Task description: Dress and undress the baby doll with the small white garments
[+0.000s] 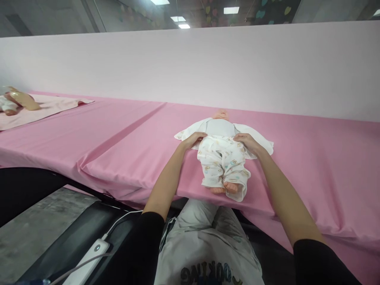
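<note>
Left hand [195, 139] and right hand [246, 141] are pinching white printed cloth trousers [210, 155] at the waist [220, 137], seemingly adjusting; continuing is needing even tension.

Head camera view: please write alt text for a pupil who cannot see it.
A person's left hand and right hand touch opposite sides of the waist of white patterned trousers on a doll lying on its back on pink cloth.
</note>
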The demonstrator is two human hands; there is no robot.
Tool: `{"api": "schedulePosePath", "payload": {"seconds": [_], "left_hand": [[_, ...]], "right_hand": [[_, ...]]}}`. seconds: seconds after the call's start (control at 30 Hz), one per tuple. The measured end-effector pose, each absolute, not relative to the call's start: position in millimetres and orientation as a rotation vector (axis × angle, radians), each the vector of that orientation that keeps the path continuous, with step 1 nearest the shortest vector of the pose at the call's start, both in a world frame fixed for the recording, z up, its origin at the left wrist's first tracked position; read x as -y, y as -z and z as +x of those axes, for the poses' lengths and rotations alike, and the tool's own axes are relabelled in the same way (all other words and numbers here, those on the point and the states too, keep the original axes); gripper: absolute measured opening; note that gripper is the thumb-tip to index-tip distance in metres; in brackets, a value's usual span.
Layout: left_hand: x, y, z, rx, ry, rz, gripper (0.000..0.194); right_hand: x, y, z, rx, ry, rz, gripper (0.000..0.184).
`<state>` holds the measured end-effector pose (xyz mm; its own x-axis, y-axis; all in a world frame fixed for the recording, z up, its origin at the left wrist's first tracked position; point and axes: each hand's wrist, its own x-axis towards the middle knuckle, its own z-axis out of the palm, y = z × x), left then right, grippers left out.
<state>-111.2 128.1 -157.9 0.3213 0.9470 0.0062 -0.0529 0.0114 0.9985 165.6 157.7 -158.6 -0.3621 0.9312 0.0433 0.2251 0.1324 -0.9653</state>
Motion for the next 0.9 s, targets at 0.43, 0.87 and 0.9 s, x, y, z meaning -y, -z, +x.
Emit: {"api": "schedulePosePath", "payload": {"seconds": [0.43,0.87,0.9], "left_hand": [[-135,171,-108,-0.859,-1.101,1.327,0.030],[-133,168,-86,-1.406,-1.304,1.809,0.021],[-134,167,-85,-1.446,-1.318,1.839,0.022]], "right_hand": [[-163,178,167,1.483,-1.339,-1.017,0.046],[-175,192,137,1.367,-0.857,-1.089,0.054],[-174,191,136,1.367,-0.822,-1.139,0.055]]}}
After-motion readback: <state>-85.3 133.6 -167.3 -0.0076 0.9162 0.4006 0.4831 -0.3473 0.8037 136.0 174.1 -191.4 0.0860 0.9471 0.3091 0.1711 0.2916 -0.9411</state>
